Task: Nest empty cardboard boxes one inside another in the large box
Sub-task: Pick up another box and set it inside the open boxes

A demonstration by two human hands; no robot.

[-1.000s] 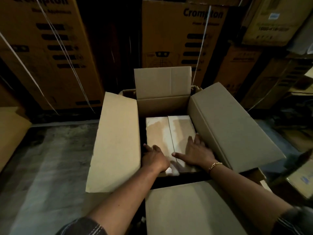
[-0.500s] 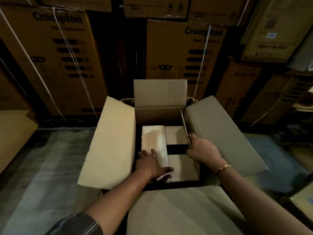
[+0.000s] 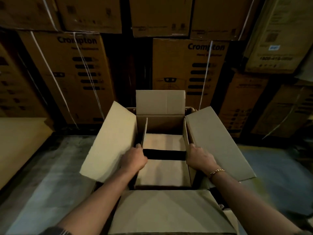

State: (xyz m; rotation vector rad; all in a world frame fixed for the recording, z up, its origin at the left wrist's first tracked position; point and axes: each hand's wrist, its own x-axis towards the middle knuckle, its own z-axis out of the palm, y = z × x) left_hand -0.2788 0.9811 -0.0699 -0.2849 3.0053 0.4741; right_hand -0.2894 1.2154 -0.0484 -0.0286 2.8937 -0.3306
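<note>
Both flaps (image 3: 186, 134) newly upright; gap (image 3: 164, 154) dark

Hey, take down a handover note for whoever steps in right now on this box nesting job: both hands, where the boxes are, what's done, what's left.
Left hand: grips the inner box's left flap, which stands upright.
Right hand: grips the right flap, also upright.
Boxes: the inner box sits inside the large box, whose flaps are splayed open.
Done: one box nested, long flaps up.
Left: its short flaps lie folded in with a dark gap between them; probably open them, then nest the next box.
</note>
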